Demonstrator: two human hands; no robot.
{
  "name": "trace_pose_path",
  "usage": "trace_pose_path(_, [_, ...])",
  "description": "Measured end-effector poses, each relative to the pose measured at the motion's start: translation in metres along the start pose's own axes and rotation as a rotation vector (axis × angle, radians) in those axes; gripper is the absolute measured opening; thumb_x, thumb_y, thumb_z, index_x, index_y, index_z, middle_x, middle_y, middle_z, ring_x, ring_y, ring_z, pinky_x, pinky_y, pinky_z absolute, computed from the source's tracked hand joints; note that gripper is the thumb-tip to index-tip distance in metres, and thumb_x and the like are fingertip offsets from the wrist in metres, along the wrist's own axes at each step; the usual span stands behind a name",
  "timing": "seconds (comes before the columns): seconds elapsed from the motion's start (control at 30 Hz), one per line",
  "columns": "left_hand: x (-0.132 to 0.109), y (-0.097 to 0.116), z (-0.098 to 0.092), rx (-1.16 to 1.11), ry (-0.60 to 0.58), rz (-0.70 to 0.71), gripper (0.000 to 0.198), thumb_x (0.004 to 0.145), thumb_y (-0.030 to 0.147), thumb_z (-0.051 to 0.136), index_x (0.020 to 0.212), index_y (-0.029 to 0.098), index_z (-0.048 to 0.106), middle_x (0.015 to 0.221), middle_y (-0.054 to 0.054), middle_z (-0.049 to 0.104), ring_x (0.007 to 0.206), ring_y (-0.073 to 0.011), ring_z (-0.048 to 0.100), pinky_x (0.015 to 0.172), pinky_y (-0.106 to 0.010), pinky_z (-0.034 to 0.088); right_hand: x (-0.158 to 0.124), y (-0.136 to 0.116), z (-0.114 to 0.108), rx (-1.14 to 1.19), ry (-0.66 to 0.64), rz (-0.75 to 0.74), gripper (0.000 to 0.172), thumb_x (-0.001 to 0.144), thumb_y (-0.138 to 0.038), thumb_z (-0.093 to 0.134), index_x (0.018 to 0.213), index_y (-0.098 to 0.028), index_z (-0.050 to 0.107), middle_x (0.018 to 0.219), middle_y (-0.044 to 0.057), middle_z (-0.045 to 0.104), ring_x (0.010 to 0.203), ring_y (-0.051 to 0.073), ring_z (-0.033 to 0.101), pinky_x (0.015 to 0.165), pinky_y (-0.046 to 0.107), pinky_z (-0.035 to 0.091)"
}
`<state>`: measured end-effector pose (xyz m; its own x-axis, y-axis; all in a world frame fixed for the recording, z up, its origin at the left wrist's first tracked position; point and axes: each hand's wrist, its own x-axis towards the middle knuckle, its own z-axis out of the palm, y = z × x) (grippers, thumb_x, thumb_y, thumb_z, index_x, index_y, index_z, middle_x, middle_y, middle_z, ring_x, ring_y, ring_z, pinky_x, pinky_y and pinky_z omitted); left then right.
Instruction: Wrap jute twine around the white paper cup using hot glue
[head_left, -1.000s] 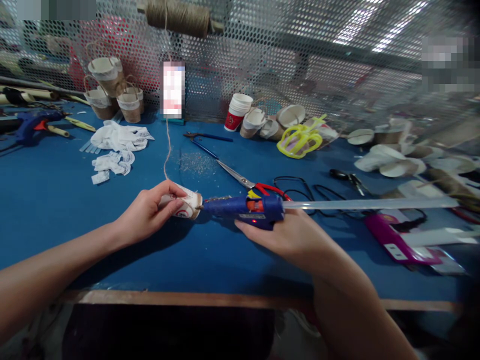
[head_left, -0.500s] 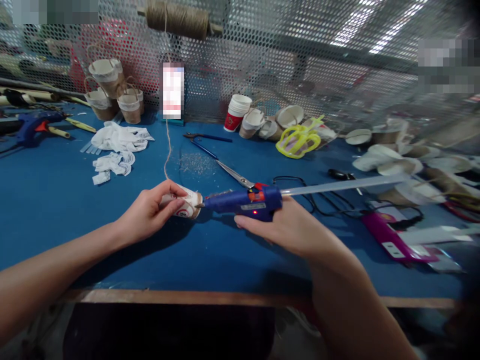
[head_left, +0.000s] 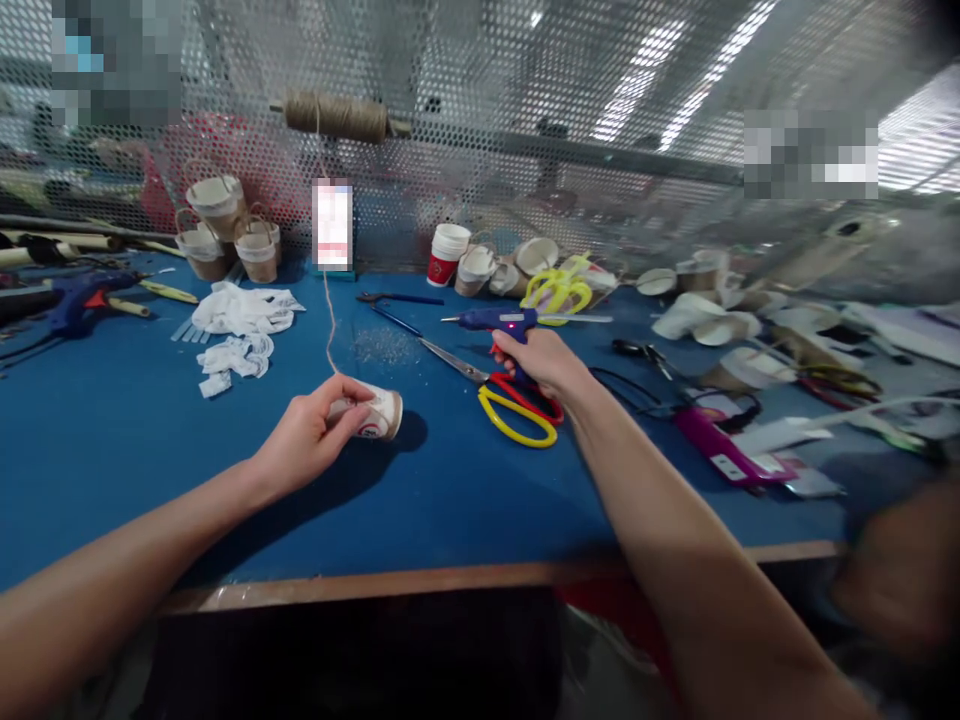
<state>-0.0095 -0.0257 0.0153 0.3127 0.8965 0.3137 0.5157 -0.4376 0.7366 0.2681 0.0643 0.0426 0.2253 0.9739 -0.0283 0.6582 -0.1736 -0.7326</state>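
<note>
Head view, the only one on my feed. I record one principal change: the glue gun (head_left: 495, 319), whose nozzle was at the near-right end of the small cup (head_left: 386, 412) half a second ago, is now well apart from it, out past the scissors (head_left: 477, 373). I judge this to mean that glue application at that end is suspended, with the cup in the left hand's care alone.

Left hand (head_left: 304, 440): thumb and fingers remain pinched on the cup, which lies tilted on its side, its brown-banded end toward the right. The twine (head_left: 329, 320) runs down from the spool (head_left: 337, 115) to these fingertips; I cannot tell how firmly it is pinned. Whether the cup touches the blue table (head_left: 450, 510) I cannot confirm.

Right hand (head_left: 551, 360): fingers are wrapped around the gun's grip, thumb toward the body. The nozzle points left and the red lamp is lit. I cannot tell whether the gun bears on the table or whether the trigger is pressed.

The scissors' red and yellow handles, largely covered before, are now exposed just below the right hand. The pliers (head_left: 409, 298) and white scraps (head_left: 247, 308) show no disturbance. The camera's aim has risen slightly.
</note>
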Motion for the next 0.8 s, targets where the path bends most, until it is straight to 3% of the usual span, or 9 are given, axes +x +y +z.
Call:
trace_pose_path(0.13, [-0.001,0.004,0.000,-0.016,-0.012,0.046,0.014,0.085,0.024,0.045,0.091,0.015,0.054,0.073,-0.001,0.065,0.055,-0.0090,0.056,0.054,-0.019,0.044,0.019,0.007,0.004,-0.144,0.019,0.053,0.029,0.078,-0.036,0.055,0.058,-0.014,0.054,0.052,0.005,0.056,0.047,0.013,0.053,0.050,0.026,0.043])
trace_pose_path(0.23, [-0.001,0.004,-0.001,-0.012,0.000,0.061,0.013,0.085,0.024,0.046,0.091,0.016,0.054,0.071,0.000,0.065,0.054,-0.0085,0.056,0.053,-0.019,0.044,0.025,0.008,0.007,-0.288,0.067,0.072,0.028,0.076,-0.036,0.058,0.065,-0.010,0.061,0.070,0.016,0.064,0.074,0.026,0.062,0.066,0.034,0.045])
trace_pose_path(0.33, [-0.002,0.003,0.000,-0.020,-0.008,0.071,0.013,0.085,0.024,0.046,0.092,0.016,0.054,0.068,0.001,0.065,0.050,-0.0079,0.055,0.050,-0.018,0.043,0.018,0.001,0.011,-0.385,0.141,0.045,0.029,0.077,-0.031,0.057,0.085,-0.004,0.064,0.102,0.027,0.060,0.106,0.037,0.051,0.084,0.045,0.039])
trace_pose_path(0.4, [-0.004,0.003,0.001,-0.031,-0.032,0.105,0.014,0.086,0.024,0.046,0.094,0.016,0.053,0.070,0.000,0.065,0.050,-0.0080,0.056,0.050,-0.018,0.043,0.005,-0.010,0.014,-0.395,0.127,-0.042,0.032,0.080,-0.030,0.055,0.097,-0.005,0.063,0.116,0.025,0.055,0.116,0.035,0.044,0.092,0.044,0.033])
trace_pose_path(0.53, [-0.009,0.005,0.005,-0.017,-0.095,0.204,0.013,0.086,0.020,0.046,0.095,0.016,0.053,0.068,0.000,0.065,0.052,-0.0093,0.058,0.052,-0.019,0.045,-0.035,-0.040,0.030,-0.274,-0.181,-0.267,0.036,0.082,-0.048,0.047,0.090,-0.020,0.068,0.101,0.005,0.067,0.097,0.019,0.058,0.084,0.028,0.042])
trace_pose_path(0.6, [-0.011,0.007,0.007,-0.016,-0.135,0.241,0.011,0.085,0.019,0.046,0.094,0.016,0.053,0.065,0.001,0.064,0.052,-0.0096,0.058,0.051,-0.019,0.045,-0.057,-0.055,0.042,0.046,-0.637,-0.447,0.041,0.088,-0.046,0.037,0.100,-0.019,0.066,0.110,0.004,0.064,0.102,0.016,0.056,0.086,0.026,0.041])
trace_pose_path(0.63, [-0.011,0.007,0.007,-0.021,-0.159,0.255,0.010,0.085,0.019,0.046,0.093,0.016,0.053,0.066,0.001,0.064,0.053,-0.0098,0.059,0.052,-0.020,0.046,-0.066,-0.060,0.049,0.170,-0.774,-0.479,0.041,0.089,-0.045,0.036,0.103,-0.018,0.064,0.113,0.005,0.063,0.103,0.014,0.056,0.087,0.026,0.041])
trace_pose_path(0.7, [-0.011,0.008,0.008,-0.040,-0.204,0.279,0.010,0.086,0.018,0.046,0.092,0.016,0.053,0.070,-0.001,0.066,0.056,-0.0103,0.060,0.054,-0.021,0.047,-0.079,-0.068,0.059,0.330,-0.870,-0.462,0.033,0.085,-0.041,0.045,0.098,-0.017,0.064,0.105,0.005,0.065,0.094,0.012,0.058,0.083,0.025,0.043])
trace_pose_path(0.8, [-0.012,0.009,0.006,-0.080,-0.227,0.271,0.015,0.086,0.018,0.045,0.099,0.016,0.053,0.081,-0.004,0.067,0.065,-0.0115,0.063,0.061,-0.022,0.049,-0.089,-0.070,0.062,0.497,-0.755,-0.403,0.016,0.079,-0.029,0.057,0.078,-0.015,0.065,0.090,0.003,0.066,0.079,0.009,0.058,0.077,0.022,0.044])
